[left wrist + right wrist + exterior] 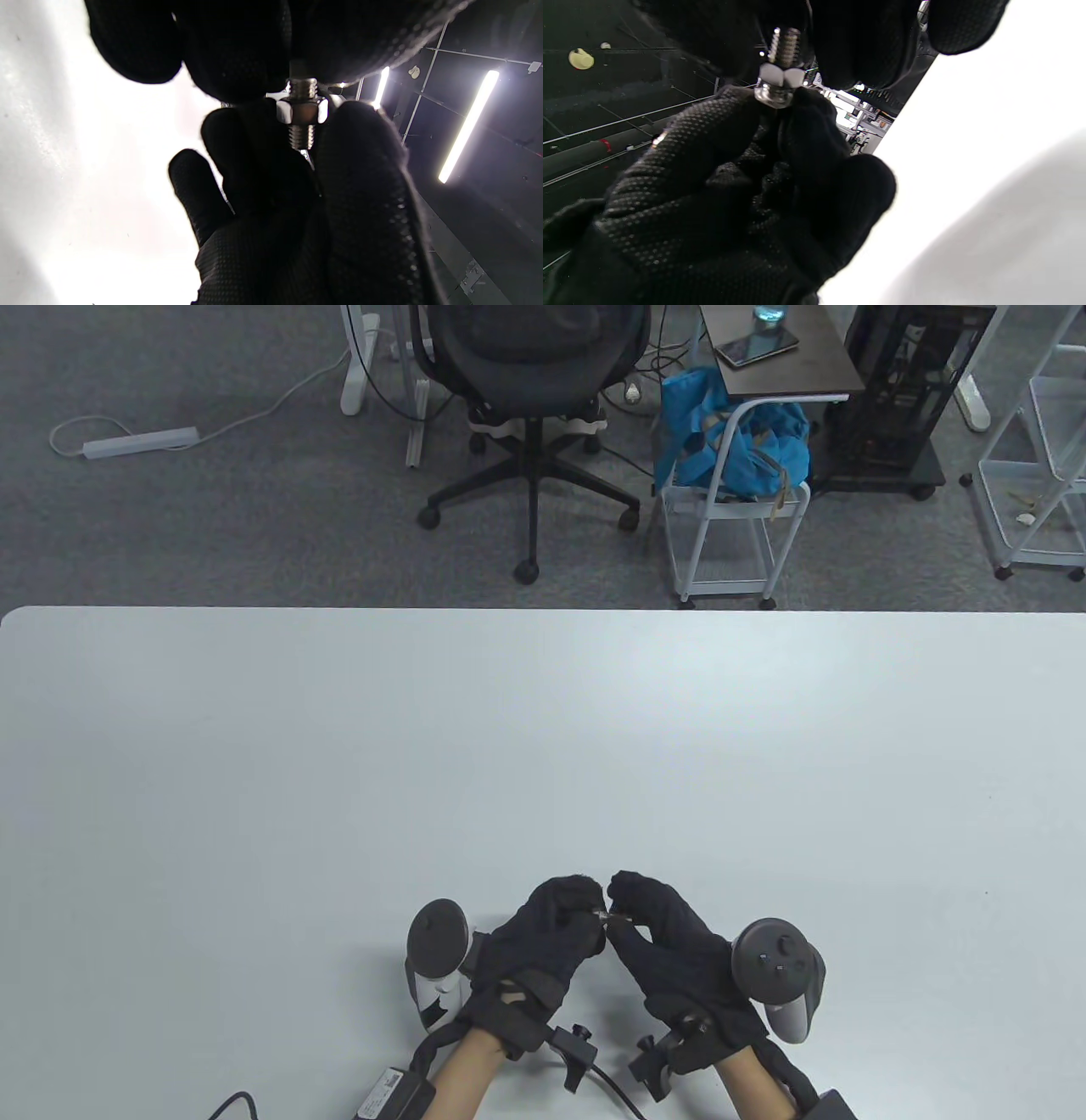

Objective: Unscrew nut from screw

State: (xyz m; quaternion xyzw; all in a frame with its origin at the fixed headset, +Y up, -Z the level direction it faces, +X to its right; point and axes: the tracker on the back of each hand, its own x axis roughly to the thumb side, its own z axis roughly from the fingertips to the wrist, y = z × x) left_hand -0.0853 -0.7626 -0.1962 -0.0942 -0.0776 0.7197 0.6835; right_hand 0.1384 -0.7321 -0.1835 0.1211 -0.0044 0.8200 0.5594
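Observation:
A small steel screw (607,916) is held in the air between my two gloved hands, low over the white table (543,746). In the left wrist view a hex nut (302,111) sits partway along the thread (301,137). My left hand (591,913) grips the screw's head end with its fingers (237,51). My right hand (624,913) pinches the nut between thumb (360,140) and finger (242,135). In the right wrist view the nut (781,77) and the free threaded end (785,42) show between my right fingers (857,42) and my left fingers (712,127).
Both hands hover near the table's front edge, at its middle. A cable (229,1103) lies at the front left. Beyond the far edge stand an office chair (534,390) and a white cart with a blue bag (730,449).

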